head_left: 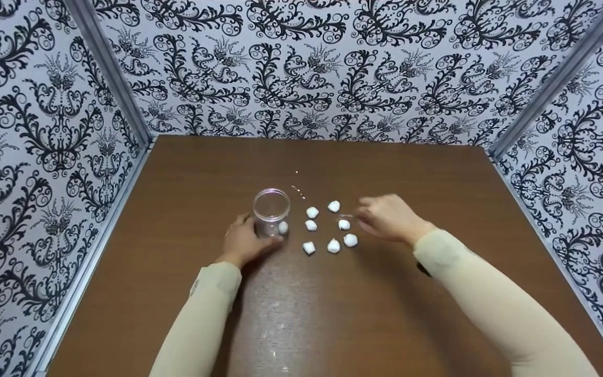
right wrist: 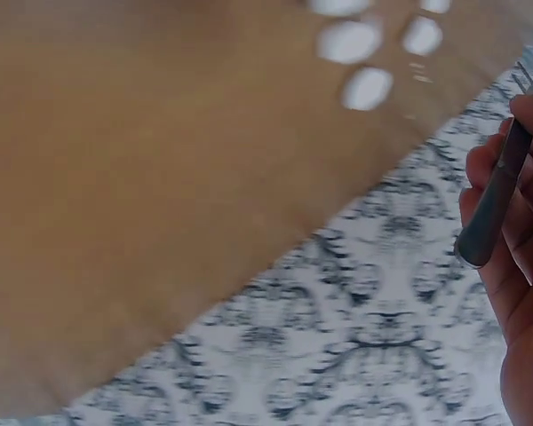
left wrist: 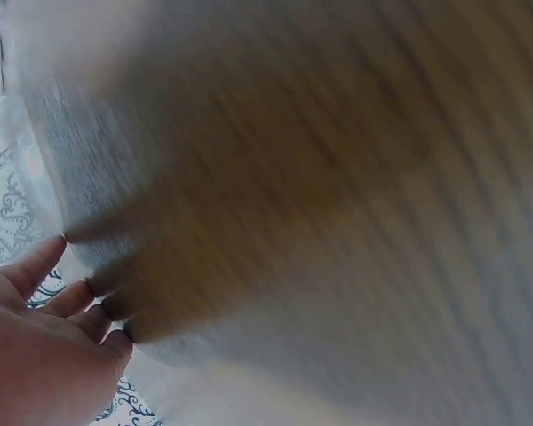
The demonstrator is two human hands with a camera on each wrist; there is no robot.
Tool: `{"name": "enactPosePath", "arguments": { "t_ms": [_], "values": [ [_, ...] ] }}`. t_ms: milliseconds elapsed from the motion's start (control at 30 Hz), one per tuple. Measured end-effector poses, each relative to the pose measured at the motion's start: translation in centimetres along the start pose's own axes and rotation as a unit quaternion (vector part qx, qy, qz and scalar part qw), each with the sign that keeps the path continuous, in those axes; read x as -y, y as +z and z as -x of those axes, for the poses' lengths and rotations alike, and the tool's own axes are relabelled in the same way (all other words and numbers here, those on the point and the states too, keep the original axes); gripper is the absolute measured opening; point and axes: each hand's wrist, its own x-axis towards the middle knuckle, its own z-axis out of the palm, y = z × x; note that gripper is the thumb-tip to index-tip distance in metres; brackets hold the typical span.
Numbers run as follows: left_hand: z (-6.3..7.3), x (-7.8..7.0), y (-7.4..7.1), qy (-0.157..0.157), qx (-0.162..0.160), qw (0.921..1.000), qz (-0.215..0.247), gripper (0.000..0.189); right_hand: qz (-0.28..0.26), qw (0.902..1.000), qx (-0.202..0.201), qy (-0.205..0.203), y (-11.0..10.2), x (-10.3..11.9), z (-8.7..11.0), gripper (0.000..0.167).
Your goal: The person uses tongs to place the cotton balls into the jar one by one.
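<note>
Only right wristcam shows one grey metal fork [right wrist: 490, 213]'s handle, right hand [right wrist: 515, 231] gripping; left hand [head_left: 245, 240] cups one round clear jar [head_left: 271, 203]; seven loose white fluffballs [head_left: 344, 224].

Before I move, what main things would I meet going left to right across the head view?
Left sleeve → left hand → clear jar → group of seven loose white balls → right hand → right sleeve.

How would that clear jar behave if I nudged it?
The clear jar is probably light, with only one white ball showing inside. Looking smooth and glossy, it may slip. It stands upright, so a high push might tip it.
</note>
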Motion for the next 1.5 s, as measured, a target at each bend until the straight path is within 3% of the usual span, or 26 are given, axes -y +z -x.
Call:
{"name": "enactPosePath", "arguments": {
  "t_ms": [167,400,767,1500],
  "values": [
    [-0.3,0.5,0.3,0.003,0.001,1.0,-0.003,0.092,0.003,0.9996,0.021,0.02,0.9,-0.4,3.6,0.011],
    [-0.4,0.8,0.6,0.006,0.003,1.0,-0.007,0.098,0.006,0.9984,0.045,0.035,1.7,-0.3,5.7,0.012],
    [0.0,-0.2,-0.2,-0.028,0.035,0.999,-0.005,0.093,-0.004,0.9971,0.063,0.044,2.1,-0.1,6.4,0.013],
    [-0.1,0.0,0.0,-0.014,0.019,0.9996,-0.018,0.094,-0.005,0.995,0.083,0.055,2.9,0.0,6.4,0.013]
  ]
}}
